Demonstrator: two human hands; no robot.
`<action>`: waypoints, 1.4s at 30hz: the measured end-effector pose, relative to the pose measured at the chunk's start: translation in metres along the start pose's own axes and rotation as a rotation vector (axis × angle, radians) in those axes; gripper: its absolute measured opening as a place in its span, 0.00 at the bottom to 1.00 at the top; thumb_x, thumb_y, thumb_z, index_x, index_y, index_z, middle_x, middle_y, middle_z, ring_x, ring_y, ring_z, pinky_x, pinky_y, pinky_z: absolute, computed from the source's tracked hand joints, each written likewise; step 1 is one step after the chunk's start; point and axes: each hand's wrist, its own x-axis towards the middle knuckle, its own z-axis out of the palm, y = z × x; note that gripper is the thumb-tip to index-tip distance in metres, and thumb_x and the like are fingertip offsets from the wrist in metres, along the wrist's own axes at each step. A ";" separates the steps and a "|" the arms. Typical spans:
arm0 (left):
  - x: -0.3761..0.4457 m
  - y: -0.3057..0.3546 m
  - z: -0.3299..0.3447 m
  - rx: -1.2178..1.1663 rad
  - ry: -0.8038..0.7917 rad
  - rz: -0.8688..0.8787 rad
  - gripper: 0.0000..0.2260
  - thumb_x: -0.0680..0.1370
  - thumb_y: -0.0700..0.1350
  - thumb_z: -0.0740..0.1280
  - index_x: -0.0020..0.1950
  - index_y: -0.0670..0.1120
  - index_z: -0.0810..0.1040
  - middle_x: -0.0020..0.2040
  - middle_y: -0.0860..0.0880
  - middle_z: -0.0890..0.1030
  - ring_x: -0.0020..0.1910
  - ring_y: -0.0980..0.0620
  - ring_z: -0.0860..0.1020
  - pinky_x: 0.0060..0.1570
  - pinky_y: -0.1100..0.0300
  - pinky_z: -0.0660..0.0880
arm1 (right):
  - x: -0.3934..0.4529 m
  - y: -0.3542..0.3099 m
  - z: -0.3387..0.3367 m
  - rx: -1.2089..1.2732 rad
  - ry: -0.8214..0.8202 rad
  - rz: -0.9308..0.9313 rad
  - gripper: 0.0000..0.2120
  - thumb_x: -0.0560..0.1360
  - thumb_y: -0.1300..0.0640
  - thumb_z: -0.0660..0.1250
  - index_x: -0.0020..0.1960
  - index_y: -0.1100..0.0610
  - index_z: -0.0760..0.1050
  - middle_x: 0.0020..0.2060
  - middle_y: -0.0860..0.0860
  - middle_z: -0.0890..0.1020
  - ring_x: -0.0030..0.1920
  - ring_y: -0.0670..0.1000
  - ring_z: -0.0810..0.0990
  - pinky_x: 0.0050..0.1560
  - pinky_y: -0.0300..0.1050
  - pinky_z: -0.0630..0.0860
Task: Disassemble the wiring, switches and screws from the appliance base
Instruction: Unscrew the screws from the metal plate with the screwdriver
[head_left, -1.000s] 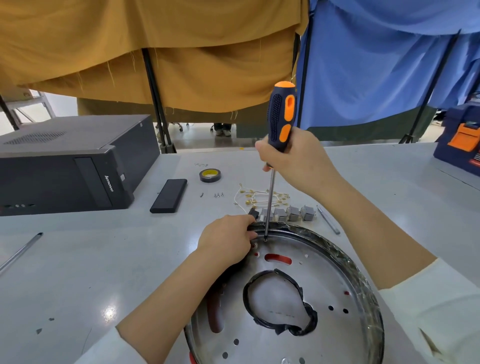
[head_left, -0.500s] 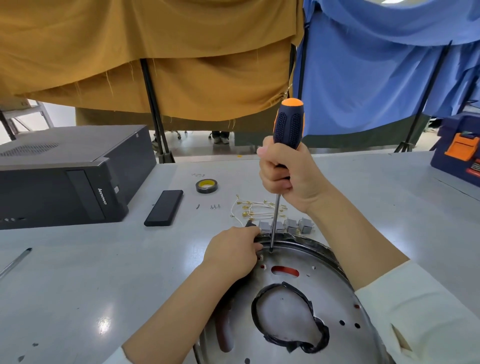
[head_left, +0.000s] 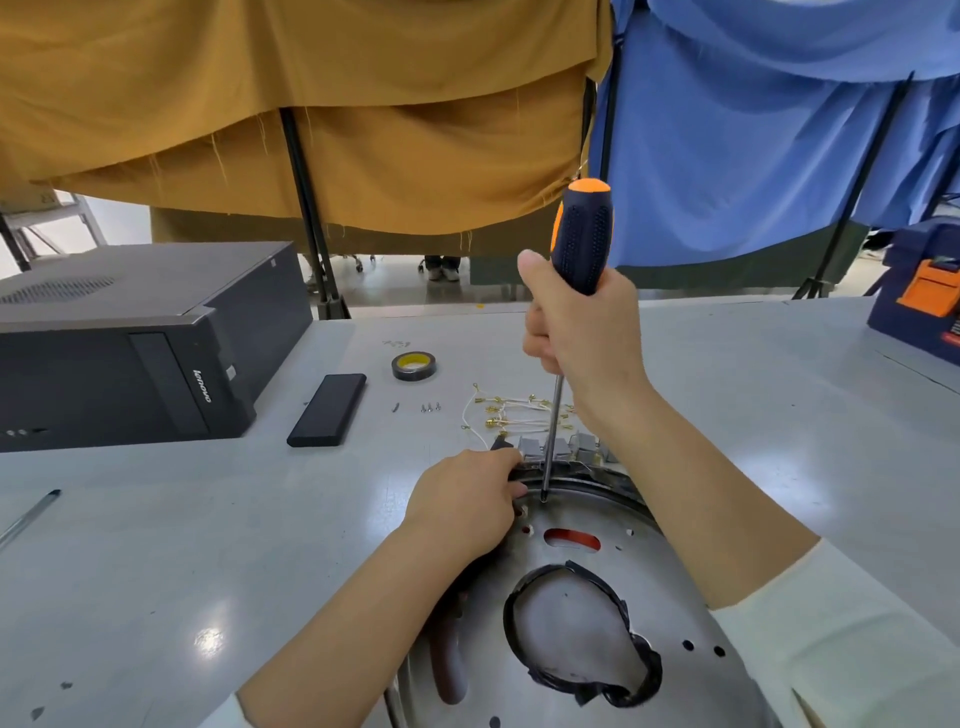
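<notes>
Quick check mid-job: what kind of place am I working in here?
Probably a makeshift repair or teardown bench: a grey worktable screened by hung mustard cloth, a black desktop computer case, and a blue-and-orange tool case.

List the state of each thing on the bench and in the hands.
Screwdriver: upright, tip down at the base's far rim.
Right hand: grips the screwdriver handle.
Left hand: holds the base's rim.
Appliance base: flat on the table.
Wires: detached, lying loose.
Switches: removed, in a row.
Tape roll: lying flat.
</notes>
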 end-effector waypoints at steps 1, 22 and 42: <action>0.000 0.000 0.000 -0.002 0.001 0.001 0.05 0.81 0.49 0.59 0.54 0.51 0.73 0.52 0.47 0.80 0.50 0.44 0.77 0.40 0.57 0.66 | 0.001 -0.001 -0.003 0.067 -0.116 0.038 0.19 0.76 0.60 0.65 0.30 0.52 0.62 0.20 0.45 0.63 0.20 0.45 0.59 0.20 0.33 0.58; -0.001 -0.002 0.003 0.017 0.022 0.027 0.07 0.81 0.49 0.58 0.56 0.50 0.72 0.51 0.44 0.80 0.50 0.42 0.77 0.40 0.56 0.66 | -0.005 -0.005 0.003 0.007 -0.089 0.004 0.18 0.75 0.60 0.66 0.32 0.53 0.62 0.22 0.47 0.63 0.21 0.46 0.60 0.21 0.34 0.59; -0.002 0.000 0.001 0.045 0.011 0.020 0.07 0.81 0.50 0.58 0.57 0.50 0.72 0.52 0.45 0.80 0.50 0.43 0.77 0.39 0.57 0.65 | -0.011 -0.001 -0.004 0.126 -0.389 0.020 0.17 0.77 0.63 0.64 0.32 0.55 0.62 0.21 0.46 0.62 0.20 0.46 0.57 0.22 0.33 0.57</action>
